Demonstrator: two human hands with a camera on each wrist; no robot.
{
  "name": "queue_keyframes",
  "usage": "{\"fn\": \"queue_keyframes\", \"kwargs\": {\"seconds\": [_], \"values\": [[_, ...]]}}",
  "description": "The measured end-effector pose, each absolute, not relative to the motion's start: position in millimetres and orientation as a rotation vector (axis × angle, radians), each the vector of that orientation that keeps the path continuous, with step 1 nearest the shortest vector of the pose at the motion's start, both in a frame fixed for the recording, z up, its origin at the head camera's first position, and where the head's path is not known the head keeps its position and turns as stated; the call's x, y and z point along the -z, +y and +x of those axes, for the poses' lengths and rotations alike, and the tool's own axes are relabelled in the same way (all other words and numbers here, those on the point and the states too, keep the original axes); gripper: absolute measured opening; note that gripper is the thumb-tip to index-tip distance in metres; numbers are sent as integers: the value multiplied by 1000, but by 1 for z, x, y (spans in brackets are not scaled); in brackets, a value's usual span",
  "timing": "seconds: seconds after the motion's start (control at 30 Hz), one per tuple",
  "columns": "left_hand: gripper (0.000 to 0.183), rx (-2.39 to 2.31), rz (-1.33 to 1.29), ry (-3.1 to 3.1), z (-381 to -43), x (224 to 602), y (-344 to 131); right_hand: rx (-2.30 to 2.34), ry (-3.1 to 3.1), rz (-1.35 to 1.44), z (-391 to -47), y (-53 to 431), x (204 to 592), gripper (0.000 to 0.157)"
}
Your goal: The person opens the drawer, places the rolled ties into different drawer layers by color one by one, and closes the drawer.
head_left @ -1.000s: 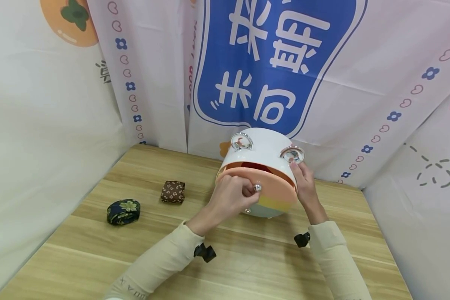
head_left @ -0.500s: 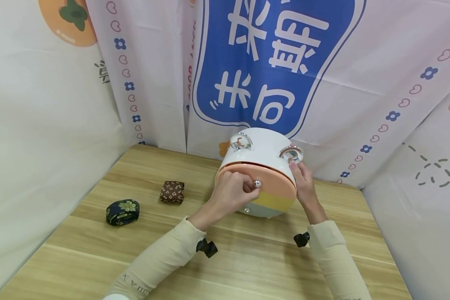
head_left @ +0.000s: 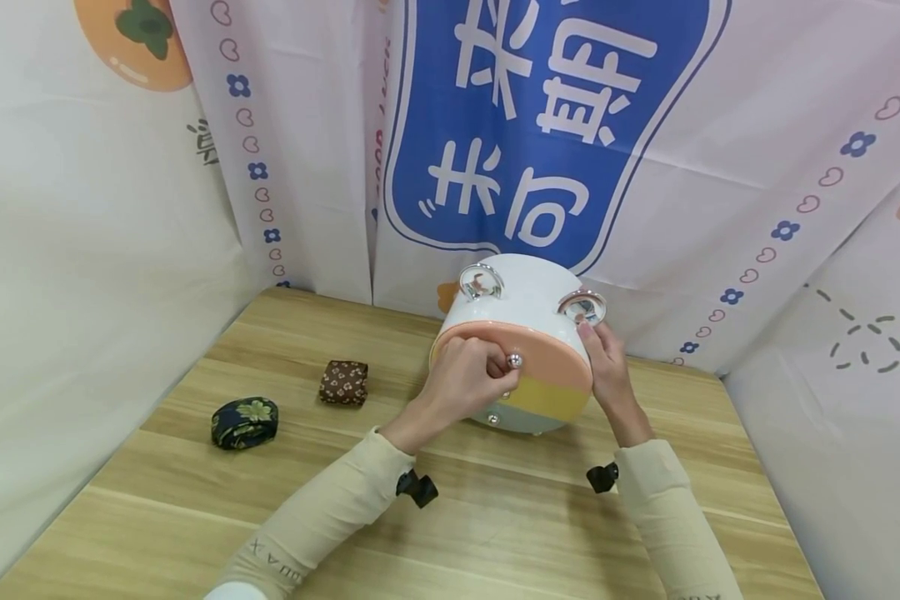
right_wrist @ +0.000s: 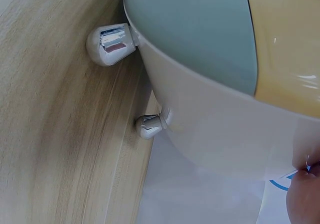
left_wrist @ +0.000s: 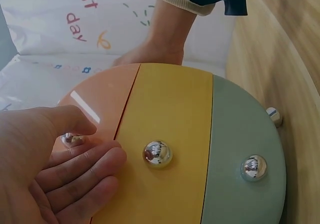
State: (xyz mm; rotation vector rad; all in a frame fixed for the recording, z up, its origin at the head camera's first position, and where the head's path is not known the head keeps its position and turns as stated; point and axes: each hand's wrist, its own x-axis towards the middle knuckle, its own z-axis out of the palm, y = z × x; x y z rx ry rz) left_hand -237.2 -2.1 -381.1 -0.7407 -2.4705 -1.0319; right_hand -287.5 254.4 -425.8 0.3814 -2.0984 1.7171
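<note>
A small white drawer box (head_left: 532, 287) with a rounded front and two round chrome pieces on top stands on the table. Its orange top drawer (head_left: 551, 362) sits flush with the body, above a yellow drawer (left_wrist: 165, 104) and a green drawer (left_wrist: 232, 129). With thumb and fingers, my left hand (head_left: 465, 379) pinches the silver knob (left_wrist: 73, 140) of the orange drawer. My right hand (head_left: 609, 367) holds the box's right side, thumb just below the right chrome piece; its other fingers are mostly hidden.
To the left lie a rolled brown floral cloth strip (head_left: 343, 383) and a rolled dark strip with a green-gold flower (head_left: 244, 422), both like neckties. Printed curtains (head_left: 307, 150) enclose the wooden table (head_left: 495, 533). Silver feet (right_wrist: 111, 44) hold up the box.
The orange drawer, partly out with a dark gap above it, has moved in until flush. My left hand has moved forward with its knob; my right hand has stayed on the box's side.
</note>
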Motion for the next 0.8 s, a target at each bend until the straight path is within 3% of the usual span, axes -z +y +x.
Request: {"fn": "queue_keyframes", "kwargs": {"seconds": [0.2, 0.53, 0.8], "values": [[16, 1033, -727, -2461, -239, 383, -1, -1720, -2093, 378, -286, 254, 425, 27], [15, 1006, -721, -2488, -227, 391, -12, -1723, -2093, 360, -284, 252, 424, 39], [22, 928, -696, -2578, -221, 412, -19, -1741, -2077, 346, -285, 252, 425, 28]]}}
